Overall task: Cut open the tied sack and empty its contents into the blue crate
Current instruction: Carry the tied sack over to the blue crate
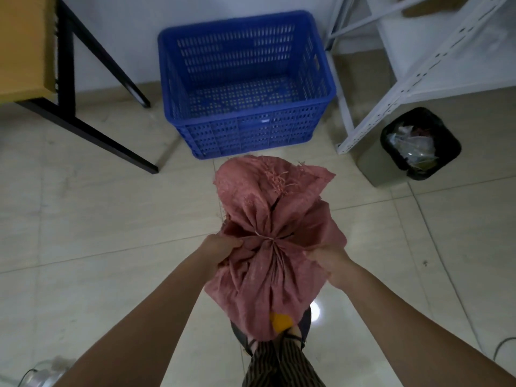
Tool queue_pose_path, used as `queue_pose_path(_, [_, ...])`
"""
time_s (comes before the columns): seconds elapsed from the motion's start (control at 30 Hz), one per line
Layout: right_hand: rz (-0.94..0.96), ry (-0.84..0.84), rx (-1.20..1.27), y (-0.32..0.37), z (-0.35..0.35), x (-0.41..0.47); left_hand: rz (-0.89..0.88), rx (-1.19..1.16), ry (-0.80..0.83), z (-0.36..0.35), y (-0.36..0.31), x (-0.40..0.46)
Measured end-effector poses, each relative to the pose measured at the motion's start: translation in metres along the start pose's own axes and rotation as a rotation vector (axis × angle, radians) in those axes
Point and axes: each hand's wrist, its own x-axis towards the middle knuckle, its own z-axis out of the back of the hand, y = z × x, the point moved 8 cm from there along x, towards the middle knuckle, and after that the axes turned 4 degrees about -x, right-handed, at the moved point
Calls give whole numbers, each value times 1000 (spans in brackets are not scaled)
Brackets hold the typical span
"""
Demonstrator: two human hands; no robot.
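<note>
A reddish-pink woven sack [268, 275] hangs in front of me above the tiled floor, its neck bound with thin pale string [268, 238]. The frayed top flops forward past the tie. My left hand [220, 247] grips the bunched cloth left of the tie. My right hand [326, 259] grips the cloth on the right side. A yellow patch [280, 322] shows at the sack's bottom edge. The blue slotted crate [178, 79] stands on the floor ahead against the wall, with nothing visible inside.
A black-framed table with a yellow top [25, 51] stands at the left. White metal shelving [413, 79] stands at the right, with a black-lined waste bin [418, 143] beside it. My foot and striped trouser leg [279, 361] are below the sack.
</note>
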Motion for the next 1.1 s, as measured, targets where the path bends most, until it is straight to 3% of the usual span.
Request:
queue_pose_path(0.17, [116,-110,-17,72,17,-31,-82,-61,-50,11,-55,-18])
queue_pose_path(0.4, [189,-110,127,167,25,-59,-201,-155,-78,29,-151,-46])
queue_pose_path(0.7, [254,-124,164,245,16,-25,-208,-159,-165,51,-226,-2])
queue_pose_path(0.83, [244,-96,214,268,5,14,-174,-170,-170,56,-250,27])
queue_pose_path(1.0, [145,80,265,306,-16,28,-93,-214,-89,62,-267,52])
queue_pose_path(1.1, [161,120,219,339,-30,23,-141,-239,-109,69,-289,46])
